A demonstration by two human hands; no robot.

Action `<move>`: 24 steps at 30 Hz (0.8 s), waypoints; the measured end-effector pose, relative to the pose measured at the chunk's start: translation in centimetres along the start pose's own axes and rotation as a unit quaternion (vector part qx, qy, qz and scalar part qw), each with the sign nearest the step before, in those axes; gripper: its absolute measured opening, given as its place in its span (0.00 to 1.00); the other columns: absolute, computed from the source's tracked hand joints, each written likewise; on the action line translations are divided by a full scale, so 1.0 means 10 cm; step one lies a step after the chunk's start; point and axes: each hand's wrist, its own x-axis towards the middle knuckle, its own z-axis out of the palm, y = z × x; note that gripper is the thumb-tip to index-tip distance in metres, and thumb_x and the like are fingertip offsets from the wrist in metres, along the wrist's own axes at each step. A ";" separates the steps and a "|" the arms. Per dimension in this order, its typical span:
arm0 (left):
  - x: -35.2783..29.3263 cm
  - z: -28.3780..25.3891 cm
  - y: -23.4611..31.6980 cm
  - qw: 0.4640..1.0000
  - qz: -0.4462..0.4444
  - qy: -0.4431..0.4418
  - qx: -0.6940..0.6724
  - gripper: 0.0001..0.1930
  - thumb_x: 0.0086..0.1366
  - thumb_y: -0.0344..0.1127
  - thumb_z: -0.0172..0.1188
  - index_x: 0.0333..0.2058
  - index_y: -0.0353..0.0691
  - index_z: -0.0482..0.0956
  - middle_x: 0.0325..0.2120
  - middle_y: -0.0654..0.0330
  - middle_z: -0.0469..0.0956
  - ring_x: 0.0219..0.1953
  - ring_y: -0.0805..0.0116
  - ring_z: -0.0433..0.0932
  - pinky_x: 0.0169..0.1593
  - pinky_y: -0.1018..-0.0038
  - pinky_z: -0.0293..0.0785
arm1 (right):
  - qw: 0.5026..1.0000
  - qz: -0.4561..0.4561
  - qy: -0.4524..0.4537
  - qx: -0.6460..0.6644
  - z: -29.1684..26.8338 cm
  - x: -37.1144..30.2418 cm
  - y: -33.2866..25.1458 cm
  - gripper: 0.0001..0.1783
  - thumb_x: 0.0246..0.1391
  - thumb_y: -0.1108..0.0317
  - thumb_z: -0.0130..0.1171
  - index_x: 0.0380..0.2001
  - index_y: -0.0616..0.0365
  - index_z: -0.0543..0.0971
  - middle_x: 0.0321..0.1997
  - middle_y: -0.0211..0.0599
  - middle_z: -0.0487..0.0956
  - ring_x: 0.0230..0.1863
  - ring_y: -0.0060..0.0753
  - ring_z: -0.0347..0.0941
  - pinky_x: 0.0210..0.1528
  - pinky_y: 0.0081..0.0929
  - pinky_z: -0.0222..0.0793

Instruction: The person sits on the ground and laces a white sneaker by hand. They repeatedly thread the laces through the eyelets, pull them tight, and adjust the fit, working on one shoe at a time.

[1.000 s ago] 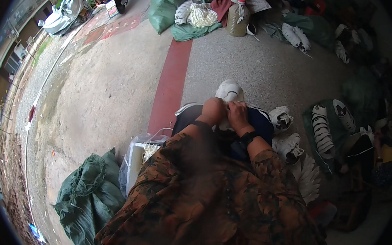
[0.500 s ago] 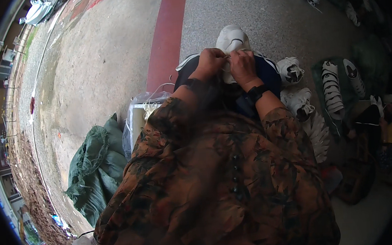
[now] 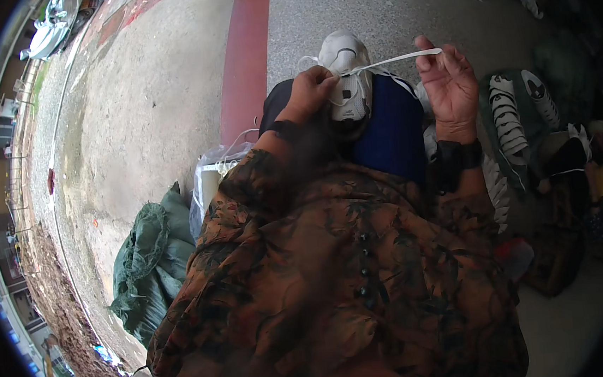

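A white sneaker (image 3: 342, 52) rests on my lap, toe pointing away from me, over dark blue cloth (image 3: 397, 124). My left hand (image 3: 310, 91) is closed in a pinch at the left edge of its lacing area; the fingertips partly hide what they grip. From the lacing a white shoelace (image 3: 397, 59) runs taut to the right. My right hand (image 3: 451, 86), palm turned up toward me, has the lace's end across its raised, partly curled fingers. A loose loop of lace sticks out left of the shoe, above my left hand.
Left of me lie a green woven sack (image 3: 153, 260) and a plastic-lined white box (image 3: 209, 181). On the right, several white shoe pieces, including a strip-like stack (image 3: 507, 117) and a single upper (image 3: 541, 99), lie on green cloth. A red stripe (image 3: 243, 58) crosses the floor ahead.
My right hand has moved from the shoe out to the right, drawing the lace with it. My left hand stays at the shoe, shifted slightly left.
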 end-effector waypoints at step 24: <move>-0.16 0.00 0.79 0.979 0.144 0.029 0.142 0.04 0.53 0.30 0.61 0.29 0.39 0.80 0.24 0.60 0.79 0.26 0.68 0.79 0.32 0.77 0.74 | 0.934 0.133 0.071 -0.324 -0.20 -0.02 0.98 0.06 0.54 0.75 0.50 0.30 0.64 0.76 0.26 0.34 0.77 0.24 0.19 0.71 0.25 0.16 0.68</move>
